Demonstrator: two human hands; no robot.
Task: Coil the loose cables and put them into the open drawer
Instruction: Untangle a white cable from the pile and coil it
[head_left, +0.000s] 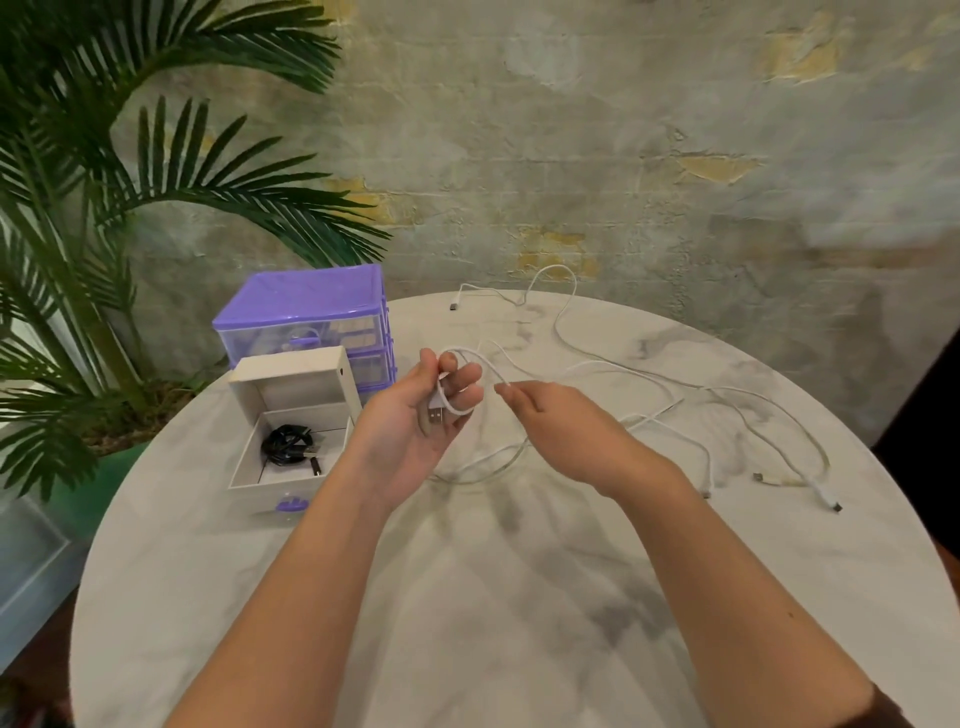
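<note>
- At centre frame, above the surface (519, 597): your left hand (415, 421) holds the plug end of a white cable (597, 366), palm up. The USB plug (436, 415) lies across the palm and a first loop is caught round the fingers, which are curled on it.
- Your right hand (550, 415) sits just right of it, fingertips pinching the same cable where it leaves the loop.
- The rest of this cable runs out to the right and toward the far edge. It cannot be told exactly where it ends among the other strands.
- More white cables (779, 457) lie loose at right of frame, with plug ends near the lower right edge; one end rests at the upper centre rim.
- The open drawer (291, 483) is at left of frame, just beside your left wrist. A coiled black cable (288, 447) already lies in it. The purple drawer unit (306, 317) stands behind.
- Judgement: coiling has only begun, with about one loop formed.
- To do it well: keep the plug pinned in the left palm so the loops stay one size.
- Let the right hand slide along the cable and feed each turn over the left fingers; do not pull hard.
- Risk: the trailing length may snag the other strands; lift it free before each turn.
- Finish with the coil gripped whole, then lower it beside the black one.
</note>
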